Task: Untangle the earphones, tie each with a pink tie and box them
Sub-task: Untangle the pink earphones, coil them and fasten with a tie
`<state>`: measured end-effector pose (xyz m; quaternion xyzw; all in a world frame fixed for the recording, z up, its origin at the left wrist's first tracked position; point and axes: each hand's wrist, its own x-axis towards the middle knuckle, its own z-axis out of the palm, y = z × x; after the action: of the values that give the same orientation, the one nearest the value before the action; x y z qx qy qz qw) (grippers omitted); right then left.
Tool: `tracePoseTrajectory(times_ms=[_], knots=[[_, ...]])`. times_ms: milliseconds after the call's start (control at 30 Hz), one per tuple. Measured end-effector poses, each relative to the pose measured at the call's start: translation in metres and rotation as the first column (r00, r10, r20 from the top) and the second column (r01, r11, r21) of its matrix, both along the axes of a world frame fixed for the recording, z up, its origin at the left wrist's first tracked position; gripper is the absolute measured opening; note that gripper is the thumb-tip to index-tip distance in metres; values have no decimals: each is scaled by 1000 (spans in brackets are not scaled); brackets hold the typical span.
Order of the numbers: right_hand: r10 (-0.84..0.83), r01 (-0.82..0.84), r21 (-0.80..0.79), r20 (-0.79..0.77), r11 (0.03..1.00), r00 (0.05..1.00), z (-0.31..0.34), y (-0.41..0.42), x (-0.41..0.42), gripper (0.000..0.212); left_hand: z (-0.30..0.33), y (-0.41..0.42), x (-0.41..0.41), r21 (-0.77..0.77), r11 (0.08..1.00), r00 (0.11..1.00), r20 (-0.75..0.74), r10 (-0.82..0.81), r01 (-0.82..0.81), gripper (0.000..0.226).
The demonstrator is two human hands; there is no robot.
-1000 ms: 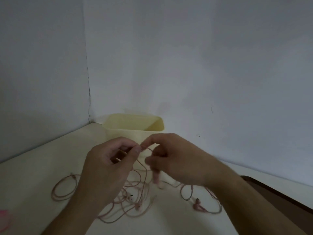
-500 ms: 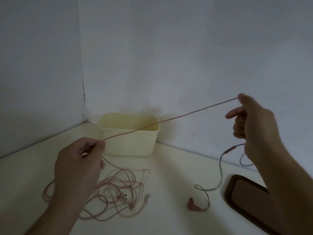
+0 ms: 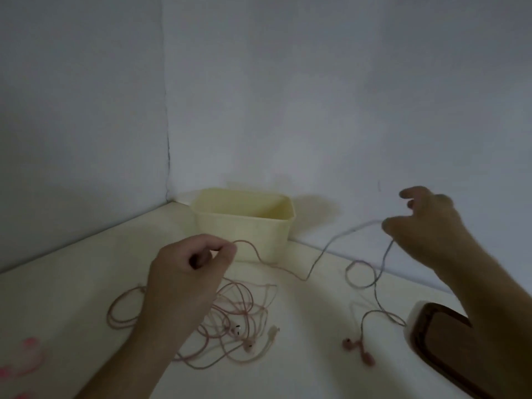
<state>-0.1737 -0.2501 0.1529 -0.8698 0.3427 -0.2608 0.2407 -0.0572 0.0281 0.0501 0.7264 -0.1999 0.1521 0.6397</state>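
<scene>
- The left hand point(image 3: 187, 272) sits at about 7 o'clock of the scene, fingers curled, thumb and forefinger pinching a pink cord point(image 3: 290, 273).
- From that pinch the cord sags to the tabletop point(image 3: 72, 286) in front of the box point(image 3: 244, 223), then rises toward 3 o'clock to the right hand point(image 3: 426, 226).
- The right hand is blurred; its fingers are spread and loosely bent — whether it grips the cord or merely has it draped across, I cannot tell.
- Below the right hand the cord loops down to a pair of pink earbuds point(image 3: 358, 351) lying at about 5 o'clock.
- A tangle point(image 3: 230, 318) of more pink earphone cord lies on the tabletop just under the left hand, at 6 o'clock.
- The cream box stands open in the corner at 12 o'clock of the tangle, against the wall.
- Pink ties point(image 3: 20, 358) — blurred — lie at the 8 o'clock edge.
- A dark brown tray point(image 3: 440, 338) lies at 4 o'clock, under the right forearm.
</scene>
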Motion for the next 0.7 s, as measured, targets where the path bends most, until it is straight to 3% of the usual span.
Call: tracePoseTrajectory(times_ms=[67,133,167,233,300,367,433,533,633,700], knots=[[207,-214,-100,-69,972,976,-13,32,1,87,-1,-6,-6,62,998,998,61,-28,25,10],[507,-516,-35,-140,856,850,-24,66,5,90,-2,-13,-14,124,990,989,120,-85,70,8],[621,-630,31,-205,776,756,-31,82,10,84,-5,-14,-15,160,983,984,140,-111,88,5],[725,-745,69,-303,664,618,-49,101,22,51,-9,-17,-15,227,967,979,136,-153,120,4],[688,-719,37,-328,694,647,-56,108,34,18,-13,-15,-11,269,951,971,139,-195,152,4],[658,-677,53,-302,734,690,-58,104,43,27,-16,-4,-2,300,941,970,130,-205,158,7],[618,-606,129,-223,785,754,-58,95,47,38,-17,12,11,256,949,980,29,-196,182,14],[395,-399,37,-250,916,884,-58,69,48,37,-21,34,42,181,982,991,-132,-33,57,21],[162,-204,-68,-397,977,904,-69,47,58,27,-31,58,76,392,908,963,-151,223,-149,23],[111,-197,-120,-504,973,857,-80,43,64,20,-43,71,87,552,826,938,-215,271,-112,17]])
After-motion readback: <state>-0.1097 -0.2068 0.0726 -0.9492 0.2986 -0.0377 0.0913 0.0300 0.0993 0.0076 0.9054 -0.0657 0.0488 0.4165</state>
